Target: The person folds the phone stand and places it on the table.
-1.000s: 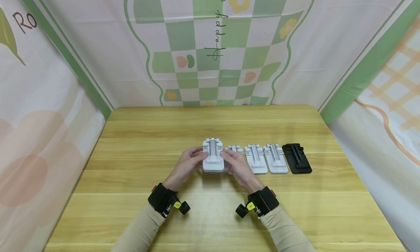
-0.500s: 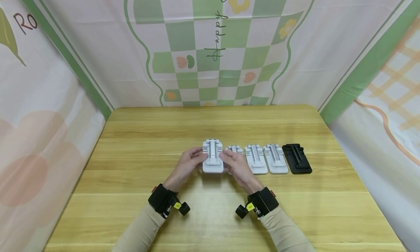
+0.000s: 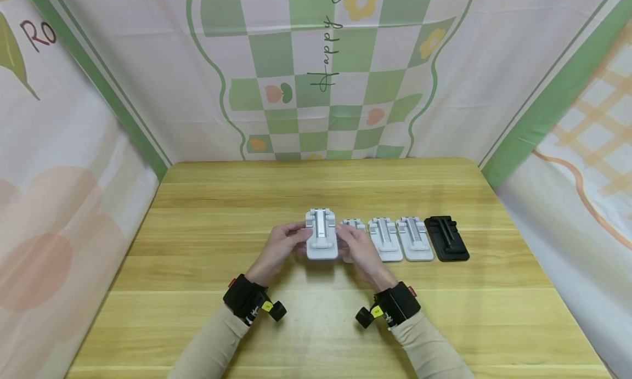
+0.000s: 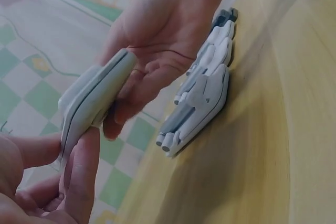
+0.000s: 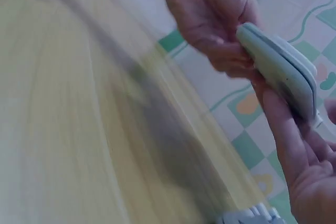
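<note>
A white folded phone stand (image 3: 322, 243) is held up over the table, its hinged arm facing me. My left hand (image 3: 277, 250) pinches its left edge, thumb in front and fingers behind. At the other side is my right hand (image 3: 364, 256); its thumb lies off the stand's front, just beside the right edge. In the right wrist view, the right fingers (image 5: 283, 129) reach along the stand's smooth back (image 5: 275, 72), with the thumb apart from it. The left wrist view shows the stand (image 4: 100, 93) edge-on between both hands.
Right of the hands, a row lies on the wooden table (image 3: 207, 313): a white phone stand (image 3: 354, 223) partly hidden by the right hand, two more white stands (image 3: 385, 239) (image 3: 415, 238), and a black stand (image 3: 446, 238). Patterned cloth (image 3: 316, 116) hangs behind.
My right thumb has come off the front of the phone stand to its right edge. The stand has tilted and shifted slightly; the left hand keeps its pinch.
</note>
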Demonstrator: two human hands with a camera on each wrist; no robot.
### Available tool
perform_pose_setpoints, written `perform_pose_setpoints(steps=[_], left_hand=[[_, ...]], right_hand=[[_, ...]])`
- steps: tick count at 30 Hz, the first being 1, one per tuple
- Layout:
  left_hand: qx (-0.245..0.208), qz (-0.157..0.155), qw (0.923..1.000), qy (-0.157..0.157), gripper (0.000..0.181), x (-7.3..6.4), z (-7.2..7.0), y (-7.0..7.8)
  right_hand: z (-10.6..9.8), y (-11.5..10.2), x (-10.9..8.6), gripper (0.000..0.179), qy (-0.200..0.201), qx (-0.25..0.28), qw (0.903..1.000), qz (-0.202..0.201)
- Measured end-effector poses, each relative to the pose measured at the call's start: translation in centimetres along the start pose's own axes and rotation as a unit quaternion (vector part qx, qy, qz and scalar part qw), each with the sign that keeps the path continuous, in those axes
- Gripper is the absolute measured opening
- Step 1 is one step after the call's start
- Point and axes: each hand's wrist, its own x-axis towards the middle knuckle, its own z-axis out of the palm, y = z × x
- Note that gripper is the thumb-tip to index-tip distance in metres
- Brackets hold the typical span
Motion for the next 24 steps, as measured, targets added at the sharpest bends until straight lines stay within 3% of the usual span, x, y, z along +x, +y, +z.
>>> perform_pose_setpoints(steps=[5,10,14,24], left_hand=[[0.003,0.0,0.9999,0.012,0.041,0.4,0.0,-0.3],[0.007,-0.011,0.9998,0.017,0.04,0.7,0.1,-0.7],[0.015,-0.021,0.9994,0.023,0.042,1.1,0.5,-0.8],[0.041,-0.039,0.9975,0.042,0.039,2.4,1.1,-1.4]], right_hand=[[-0.9,-0.4,0.3,0.048,0.053,-0.023,0.9974,-0.044],[-1.9,-1.0,0.4,0.046,0.103,-0.024,0.9887,-0.106],[-2.2,-1.2,0.5,0.043,0.122,-0.025,0.9826,-0.138],[-2.4,-0.8,0.8,0.041,0.15,0.003,0.9769,-0.152]])
